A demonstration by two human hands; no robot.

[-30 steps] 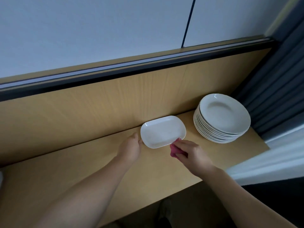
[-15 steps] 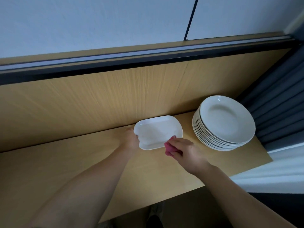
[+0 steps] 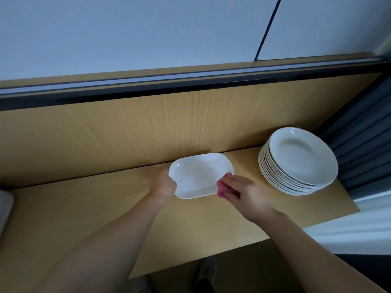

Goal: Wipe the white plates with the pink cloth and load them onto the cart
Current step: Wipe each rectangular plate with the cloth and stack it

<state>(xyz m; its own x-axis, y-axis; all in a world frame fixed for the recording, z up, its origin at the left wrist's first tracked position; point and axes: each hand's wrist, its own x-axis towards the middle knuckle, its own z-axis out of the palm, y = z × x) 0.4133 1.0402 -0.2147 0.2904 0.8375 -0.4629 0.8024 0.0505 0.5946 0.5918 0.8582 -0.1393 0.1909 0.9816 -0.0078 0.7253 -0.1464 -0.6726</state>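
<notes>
A white rectangular plate (image 3: 198, 174) with rounded corners is lifted and tilted just above the wooden counter (image 3: 190, 225). My left hand (image 3: 163, 183) grips its left edge, thumb over the rim. My right hand (image 3: 243, 192) holds a bunched pink cloth (image 3: 222, 188) against the plate's right front rim. A stack of several round white plates (image 3: 300, 159) stands on the counter to the right. No cart is in view.
A wooden back panel (image 3: 148, 127) rises behind the counter, topped by a dark rail. A dark curtain (image 3: 364, 144) hangs at the right, close to the plate stack. A pale object (image 3: 5, 206) shows at the far left edge.
My left hand went from touching the plate's left edge to gripping it and lifting it a little. The right hand with the cloth stayed at the plate's right front rim.
</notes>
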